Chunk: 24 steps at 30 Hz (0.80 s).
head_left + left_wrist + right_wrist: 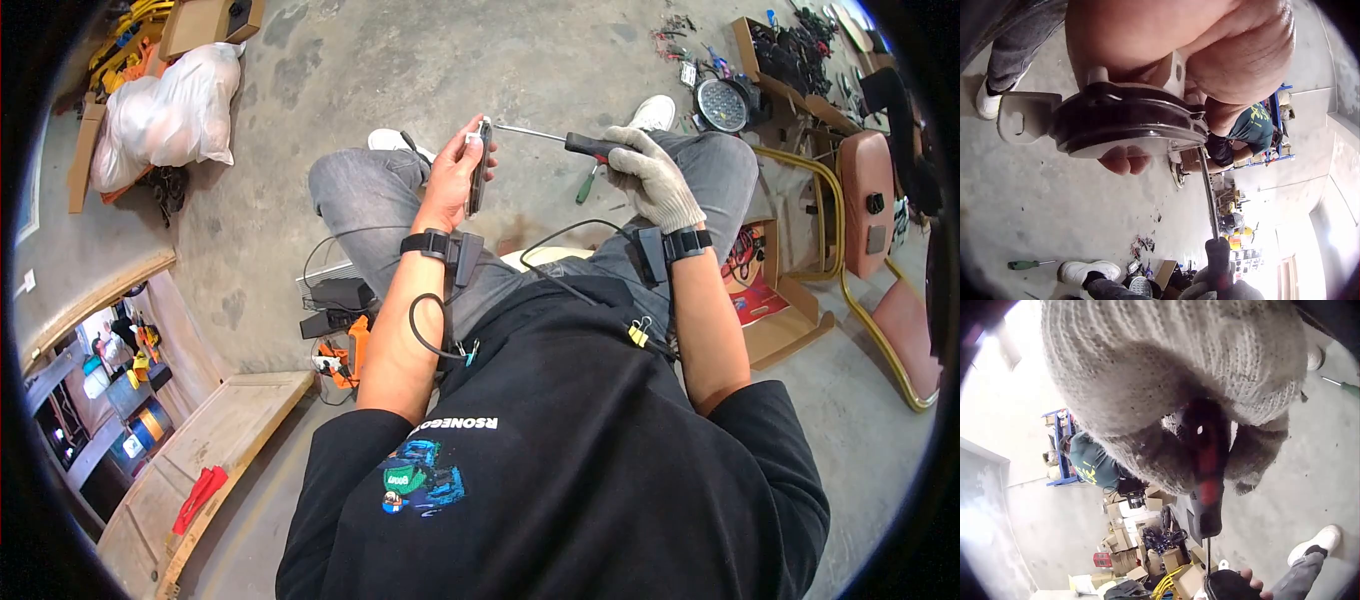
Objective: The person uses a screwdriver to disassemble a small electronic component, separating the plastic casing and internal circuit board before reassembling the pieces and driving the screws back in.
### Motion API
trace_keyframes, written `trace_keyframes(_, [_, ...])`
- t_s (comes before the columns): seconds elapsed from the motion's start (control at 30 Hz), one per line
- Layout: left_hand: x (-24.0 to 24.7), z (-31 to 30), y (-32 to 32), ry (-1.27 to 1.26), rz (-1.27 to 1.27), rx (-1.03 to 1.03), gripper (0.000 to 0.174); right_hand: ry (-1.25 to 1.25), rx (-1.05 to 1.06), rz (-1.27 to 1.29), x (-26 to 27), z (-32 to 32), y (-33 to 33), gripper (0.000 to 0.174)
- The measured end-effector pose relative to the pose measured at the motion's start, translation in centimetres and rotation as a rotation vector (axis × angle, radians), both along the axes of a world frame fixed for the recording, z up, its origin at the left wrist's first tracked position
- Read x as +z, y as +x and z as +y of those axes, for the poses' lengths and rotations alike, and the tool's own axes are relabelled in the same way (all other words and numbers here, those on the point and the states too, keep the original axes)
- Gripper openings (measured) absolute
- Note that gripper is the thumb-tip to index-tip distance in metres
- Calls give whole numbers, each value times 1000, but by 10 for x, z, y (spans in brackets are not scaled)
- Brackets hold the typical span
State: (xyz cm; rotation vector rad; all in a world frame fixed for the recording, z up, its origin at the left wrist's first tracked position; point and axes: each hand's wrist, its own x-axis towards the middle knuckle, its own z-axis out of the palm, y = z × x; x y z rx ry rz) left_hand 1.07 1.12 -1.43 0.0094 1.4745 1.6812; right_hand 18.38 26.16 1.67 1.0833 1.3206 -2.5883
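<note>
My bare left hand (456, 178) grips a round, dark-rimmed part (1129, 119) with metal tabs, held on edge between thumb and fingers. In my gloved right hand (652, 178) is a screwdriver with a black and red handle (590, 147). Its metal shaft (530, 132) points left, and the tip lies at the part's upper edge in the head view. The left wrist view shows the shaft (1209, 194) meeting the rim near a tab; whether it sits in a screw cannot be told. Gloved fingers (1147, 450) wrap the handle in the right wrist view.
A green screwdriver (586, 187) lies on the floor between the legs. At the right are a round lamp-like part (722, 104), an open cardboard box (790, 330) and a chair (866, 195). White bags (175, 115) stand upper left. Another person (1254, 131) is in the background.
</note>
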Motion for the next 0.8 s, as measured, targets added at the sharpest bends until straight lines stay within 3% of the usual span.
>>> trace_keyframes(0.33, [-2, -1, 1, -99, 69, -46, 46, -73, -91, 56, 6, -3, -3, 32])
trace_keyframes(0.53, [-3, -2, 1, -154, 167, -93, 44, 151, 73, -56, 1, -6, -3, 33])
trace_keyframes(0.8, [-5, -2, 1, -141, 175, -127, 45, 18, -99, 0, 5, -9, -5, 34])
